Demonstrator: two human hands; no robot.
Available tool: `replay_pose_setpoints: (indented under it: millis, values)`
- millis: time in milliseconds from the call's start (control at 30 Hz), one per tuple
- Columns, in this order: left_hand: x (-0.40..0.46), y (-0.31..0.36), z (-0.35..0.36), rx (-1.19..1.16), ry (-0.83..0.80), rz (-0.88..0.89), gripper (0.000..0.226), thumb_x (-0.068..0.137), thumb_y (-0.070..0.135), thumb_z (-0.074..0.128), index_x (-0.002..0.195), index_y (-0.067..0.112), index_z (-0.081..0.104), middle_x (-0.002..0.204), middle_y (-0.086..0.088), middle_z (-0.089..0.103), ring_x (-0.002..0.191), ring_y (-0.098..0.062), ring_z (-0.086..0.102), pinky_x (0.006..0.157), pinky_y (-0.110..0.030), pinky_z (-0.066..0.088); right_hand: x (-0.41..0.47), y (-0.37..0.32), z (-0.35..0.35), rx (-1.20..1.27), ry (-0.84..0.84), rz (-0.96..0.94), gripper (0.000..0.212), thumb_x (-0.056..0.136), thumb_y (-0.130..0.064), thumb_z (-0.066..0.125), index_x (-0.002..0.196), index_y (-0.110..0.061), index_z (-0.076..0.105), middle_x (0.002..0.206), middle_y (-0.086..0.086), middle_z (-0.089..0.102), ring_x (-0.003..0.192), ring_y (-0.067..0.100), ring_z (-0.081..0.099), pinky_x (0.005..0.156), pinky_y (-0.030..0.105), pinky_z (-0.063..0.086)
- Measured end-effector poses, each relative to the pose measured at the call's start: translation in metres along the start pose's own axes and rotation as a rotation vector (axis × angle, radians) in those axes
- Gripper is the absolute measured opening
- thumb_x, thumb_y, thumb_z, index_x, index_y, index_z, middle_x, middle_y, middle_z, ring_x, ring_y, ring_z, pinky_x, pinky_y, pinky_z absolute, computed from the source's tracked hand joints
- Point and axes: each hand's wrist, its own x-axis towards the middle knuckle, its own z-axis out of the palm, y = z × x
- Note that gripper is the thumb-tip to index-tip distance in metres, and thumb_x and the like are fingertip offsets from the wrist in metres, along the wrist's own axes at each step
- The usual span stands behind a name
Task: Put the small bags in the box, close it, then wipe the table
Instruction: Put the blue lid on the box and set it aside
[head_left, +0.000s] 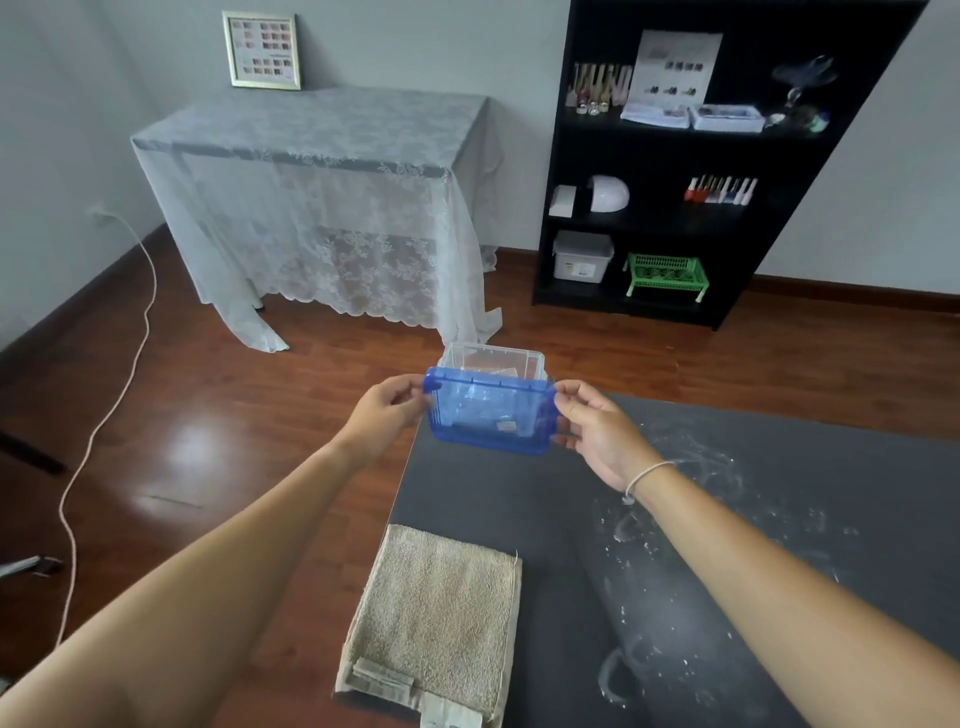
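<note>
1 towel (436, 618) lies at the table's (519, 499) near left edge; white smears cover the right. Beyond it, 2 hands pinch 1 blue lid (491, 415): left hand (387, 413) and right hand (597, 431), 1 at each end. Lower it level, square over 1 clear box (493, 358) at the far left corner, then press evenly. Bags inside: count unclear.

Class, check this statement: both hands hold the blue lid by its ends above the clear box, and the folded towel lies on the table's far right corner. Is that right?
Not quite. The head view shows the left hand and right hand holding the blue lid above the clear box, but the folded towel lies at the table's near left edge.
</note>
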Motion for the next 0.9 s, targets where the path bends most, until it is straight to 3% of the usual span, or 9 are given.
replay_pose_setpoints:
  millis: [100, 200, 267, 367, 467, 600, 800, 833, 900]
  values:
    - [0.011, 0.006, 0.002, -0.030, 0.041, -0.017, 0.022, 0.091, 0.014, 0.054, 0.111, 0.012, 0.065, 0.088, -0.008, 0.056, 0.078, -0.012, 0.055, 0.075, -0.024, 0.048, 0.011, -0.010, 0.001, 0.028, 0.057, 0.010, 0.017, 0.095, -0.015, 0.048, 0.082, -0.023, 0.056, 0.089, -0.001, 0.063, 0.076, 0.015, 0.055, 0.069, 0.027, 0.043]
    - [0.022, 0.011, 0.004, -0.086, 0.072, -0.007, 0.023, 0.092, 0.015, 0.053, 0.110, 0.014, 0.067, 0.087, 0.001, 0.067, 0.072, -0.001, 0.064, 0.062, -0.013, 0.051, 0.020, -0.020, 0.005, 0.071, 0.119, 0.000, 0.017, 0.095, -0.017, 0.049, 0.080, -0.023, 0.056, 0.087, -0.001, 0.063, 0.072, 0.015, 0.055, 0.065, 0.027, 0.044]
    - [0.030, 0.014, 0.005, -0.100, 0.083, -0.009, 0.020, 0.091, 0.017, 0.052, 0.098, 0.023, 0.070, 0.085, 0.002, 0.069, 0.073, -0.007, 0.066, 0.062, -0.018, 0.053, 0.027, -0.024, 0.008, 0.084, 0.156, -0.012, 0.014, 0.095, -0.020, 0.050, 0.083, -0.022, 0.057, 0.086, -0.001, 0.064, 0.072, 0.015, 0.057, 0.064, 0.028, 0.046]
    - [0.045, 0.016, 0.006, -0.074, 0.125, -0.037, 0.021, 0.090, 0.020, 0.052, 0.085, 0.029, 0.070, 0.081, 0.001, 0.069, 0.073, -0.014, 0.064, 0.075, -0.036, 0.057, 0.036, -0.024, 0.011, 0.088, 0.188, -0.033, 0.010, 0.094, -0.020, 0.052, 0.097, -0.021, 0.061, 0.091, -0.002, 0.067, 0.075, 0.013, 0.061, 0.064, 0.026, 0.049]
    - [0.059, 0.018, 0.008, -0.021, 0.168, -0.079, 0.020, 0.090, 0.023, 0.053, 0.079, 0.028, 0.069, 0.080, -0.003, 0.067, 0.073, -0.018, 0.061, 0.081, -0.047, 0.057, 0.045, -0.021, 0.012, 0.051, 0.210, -0.049, 0.027, 0.092, -0.011, 0.051, 0.118, -0.017, 0.059, 0.106, 0.002, 0.067, 0.087, 0.016, 0.064, 0.070, 0.027, 0.053]
    - [0.072, 0.019, 0.011, 0.052, 0.203, -0.124, 0.017, 0.089, 0.024, 0.054, 0.081, 0.025, 0.069, 0.079, -0.002, 0.068, 0.071, -0.020, 0.060, 0.079, -0.049, 0.057, 0.054, -0.014, 0.013, -0.061, 0.280, -0.030, 0.040, 0.091, -0.001, 0.049, 0.129, -0.012, 0.052, 0.127, 0.011, 0.060, 0.114, 0.028, 0.059, 0.090, 0.042, 0.054]
    - [0.087, 0.013, 0.013, 0.059, 0.199, -0.172, 0.019, 0.087, 0.014, 0.054, 0.096, 0.016, 0.071, 0.081, 0.000, 0.070, 0.074, -0.020, 0.063, 0.079, -0.042, 0.058, 0.064, -0.011, 0.019, -0.127, 0.377, -0.050, 0.041, 0.089, 0.004, 0.049, 0.130, -0.003, 0.050, 0.118, 0.007, 0.059, 0.101, 0.021, 0.059, 0.070, 0.017, 0.056]
    - [0.088, 0.011, 0.013, 0.063, 0.200, -0.170, 0.020, 0.087, 0.012, 0.054, 0.095, 0.019, 0.071, 0.082, -0.002, 0.069, 0.074, -0.020, 0.062, 0.079, -0.042, 0.058, 0.066, -0.010, 0.019, -0.146, 0.391, -0.050, 0.041, 0.089, 0.004, 0.050, 0.129, -0.003, 0.050, 0.118, 0.008, 0.060, 0.101, 0.023, 0.060, 0.071, 0.019, 0.057]
    - [0.091, 0.008, 0.012, 0.073, 0.197, -0.167, 0.022, 0.086, 0.010, 0.054, 0.094, 0.023, 0.070, 0.085, -0.007, 0.067, 0.074, -0.021, 0.061, 0.081, -0.044, 0.058, 0.070, -0.007, 0.020, -0.188, 0.416, -0.040, 0.040, 0.089, 0.003, 0.051, 0.129, -0.003, 0.051, 0.123, 0.012, 0.060, 0.108, 0.029, 0.061, 0.088, 0.037, 0.055]
